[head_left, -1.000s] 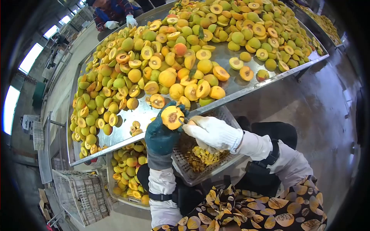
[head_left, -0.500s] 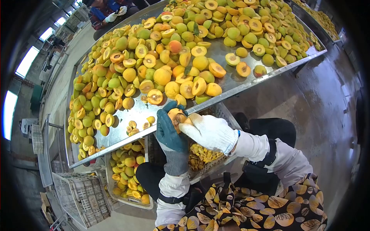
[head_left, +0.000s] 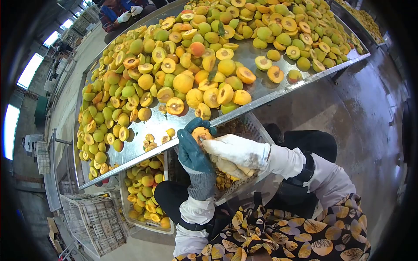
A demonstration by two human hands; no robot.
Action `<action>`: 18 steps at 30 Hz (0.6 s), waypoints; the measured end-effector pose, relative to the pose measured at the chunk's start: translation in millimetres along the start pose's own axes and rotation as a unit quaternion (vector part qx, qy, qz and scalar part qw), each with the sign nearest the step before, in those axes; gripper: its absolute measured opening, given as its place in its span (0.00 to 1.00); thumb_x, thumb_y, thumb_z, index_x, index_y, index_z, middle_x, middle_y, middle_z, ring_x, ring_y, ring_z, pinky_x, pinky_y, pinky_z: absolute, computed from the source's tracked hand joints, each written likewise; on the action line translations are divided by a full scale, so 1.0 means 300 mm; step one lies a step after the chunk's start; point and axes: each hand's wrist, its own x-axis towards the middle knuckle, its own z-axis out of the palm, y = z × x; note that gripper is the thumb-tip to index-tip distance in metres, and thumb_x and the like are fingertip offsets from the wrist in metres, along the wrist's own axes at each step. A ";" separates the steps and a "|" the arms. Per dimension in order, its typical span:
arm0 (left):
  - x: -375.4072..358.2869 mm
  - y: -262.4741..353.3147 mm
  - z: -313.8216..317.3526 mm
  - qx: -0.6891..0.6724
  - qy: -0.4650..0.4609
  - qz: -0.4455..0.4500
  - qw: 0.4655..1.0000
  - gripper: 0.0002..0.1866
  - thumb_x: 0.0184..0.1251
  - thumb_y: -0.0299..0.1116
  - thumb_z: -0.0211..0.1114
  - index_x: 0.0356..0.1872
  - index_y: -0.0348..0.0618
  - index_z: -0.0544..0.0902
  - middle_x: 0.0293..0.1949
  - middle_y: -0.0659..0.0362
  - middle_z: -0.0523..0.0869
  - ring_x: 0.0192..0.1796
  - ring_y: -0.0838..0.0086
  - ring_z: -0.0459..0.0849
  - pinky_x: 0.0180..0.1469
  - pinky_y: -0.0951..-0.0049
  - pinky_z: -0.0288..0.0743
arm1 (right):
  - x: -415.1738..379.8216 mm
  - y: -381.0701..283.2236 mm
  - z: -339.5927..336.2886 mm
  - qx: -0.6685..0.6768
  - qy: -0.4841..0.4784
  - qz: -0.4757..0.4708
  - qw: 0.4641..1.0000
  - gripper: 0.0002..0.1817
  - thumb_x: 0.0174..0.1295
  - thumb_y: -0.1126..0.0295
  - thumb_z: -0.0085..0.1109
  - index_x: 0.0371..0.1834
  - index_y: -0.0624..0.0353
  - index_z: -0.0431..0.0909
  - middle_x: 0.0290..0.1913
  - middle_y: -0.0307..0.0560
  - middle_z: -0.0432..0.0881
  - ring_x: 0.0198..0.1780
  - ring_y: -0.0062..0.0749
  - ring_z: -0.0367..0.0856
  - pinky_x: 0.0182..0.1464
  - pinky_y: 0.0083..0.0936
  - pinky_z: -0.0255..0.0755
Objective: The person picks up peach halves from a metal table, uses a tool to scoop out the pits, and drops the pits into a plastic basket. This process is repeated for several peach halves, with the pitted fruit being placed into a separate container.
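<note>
A yellow peach half [head_left: 201, 133] sits in my left hand [head_left: 191, 150], whose teal-coated glove is wrapped round it just below the table's front edge. My right hand [head_left: 239, 152], in a white knit glove, is closed with its fingertips against the cut face of the fruit. Whatever tool it may hold is hidden by the fingers. Beneath both hands stands a crate [head_left: 260, 129] with peelings and scraps in it. On the metal table [head_left: 138, 134] above lies a large heap of halved peaches [head_left: 183, 82], some with brown hollows.
A crate of peach halves [head_left: 167, 231] stands under the table at left, beside stacked slatted crates [head_left: 98, 224]. The table's raised metal edge [head_left: 270, 100] runs close above my hands. Across the table a person in white gloves [head_left: 130, 14] is at work.
My right hand has rotated and lowered against the peach half, and its curled fingers now show below. My left hand keeps its hold, with the fruit's face turned slightly.
</note>
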 end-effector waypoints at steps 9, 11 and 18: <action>0.023 0.028 -0.025 0.038 -0.084 -0.090 0.992 0.30 0.85 0.52 0.41 0.51 0.31 0.81 0.40 0.53 0.87 0.38 0.71 0.86 0.44 0.71 0.82 | 0.008 0.069 -0.061 0.263 -0.134 0.079 0.952 0.29 0.72 0.39 0.51 0.37 0.58 0.72 0.13 0.32 0.66 0.08 0.19 0.63 0.09 0.19 0.56; 0.052 0.048 -0.044 0.092 -0.186 -0.056 0.977 0.32 0.85 0.54 0.40 0.50 0.31 0.82 0.40 0.52 0.87 0.41 0.71 0.86 0.48 0.71 0.81 | 0.009 0.086 -0.090 0.368 -0.248 0.093 0.891 0.27 0.73 0.39 0.50 0.38 0.56 0.71 0.14 0.31 0.64 0.09 0.17 0.63 0.08 0.16 0.53; 0.136 0.059 -0.111 0.192 -0.285 -0.132 0.930 0.32 0.84 0.52 0.41 0.46 0.33 0.85 0.42 0.52 0.88 0.44 0.71 0.85 0.54 0.71 0.77 | 0.050 0.092 -0.100 -0.446 0.110 -0.314 0.831 0.26 0.68 0.42 0.58 0.34 0.57 0.76 0.14 0.49 0.74 0.19 0.42 0.82 0.23 0.34 0.74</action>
